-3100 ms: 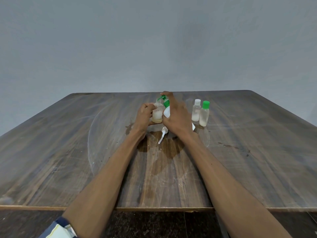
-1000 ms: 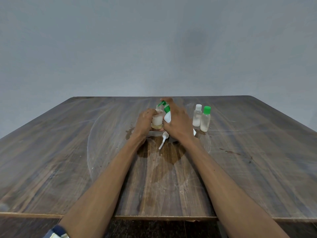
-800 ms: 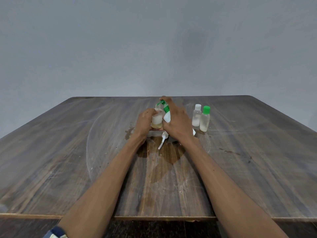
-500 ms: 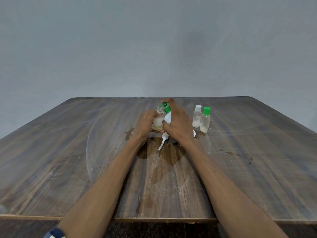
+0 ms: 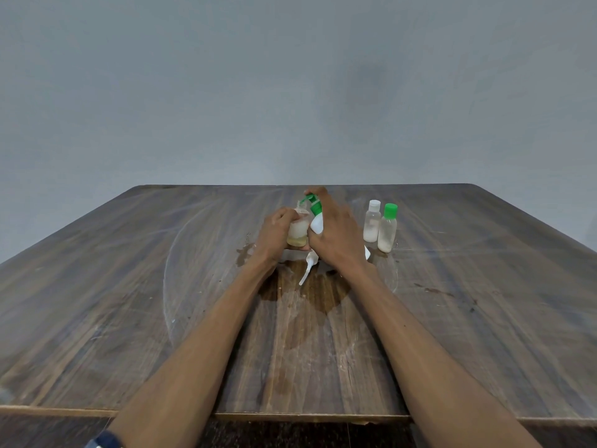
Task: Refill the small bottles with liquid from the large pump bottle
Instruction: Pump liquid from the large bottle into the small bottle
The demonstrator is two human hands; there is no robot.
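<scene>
Hands point(image 5: 310, 234) around small bottle point(image 5: 297, 232) and, seemingly, pump bottle point(image 5: 316, 218)

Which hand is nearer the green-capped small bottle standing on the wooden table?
Right. The right hand grips the white pump bottle just left of that green-capped bottle; the left hand is farther left.

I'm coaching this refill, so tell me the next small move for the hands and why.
Probably press the pump again. The left hand grips an uncapped small bottle that looks only partly filled, and the right hand holds the white pump bottle with its green nozzle over the open neck. The two capped bottles stand apart to the right.
</scene>
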